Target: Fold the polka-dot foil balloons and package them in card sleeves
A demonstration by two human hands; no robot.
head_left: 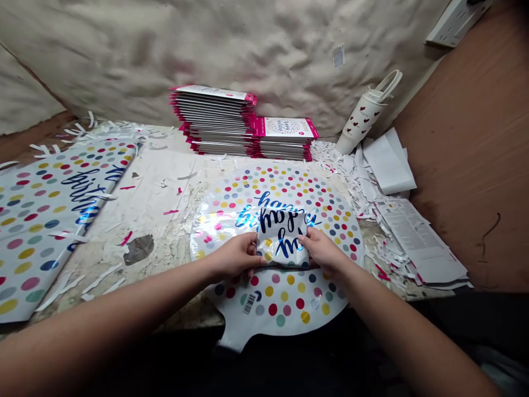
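Observation:
My left hand (pixel 238 255) and my right hand (pixel 325 251) pinch the two sides of a folded foil balloon (pixel 283 245). It is a small rectangular packet with coloured dots and dark blue script. Beneath it a flat, uninflated round foil balloon (pixel 285 300) lies on the table, white with many coloured dots and shiny blue lettering partly covered by the packet. Its neck hangs past the table's front edge, and a barcode is printed near it. Some fingertips of both hands are hidden behind the packet.
More dotted balloon foil (pixel 37 226) lies at the left. Against the back wall stand stacks of pink-edged card packets (pixel 219 121). At the right are a white tumbler with hearts (pixel 361 121), paper shreds (pixel 359 182), a white sheet (pixel 390 162) and printed sheets (pixel 417 237).

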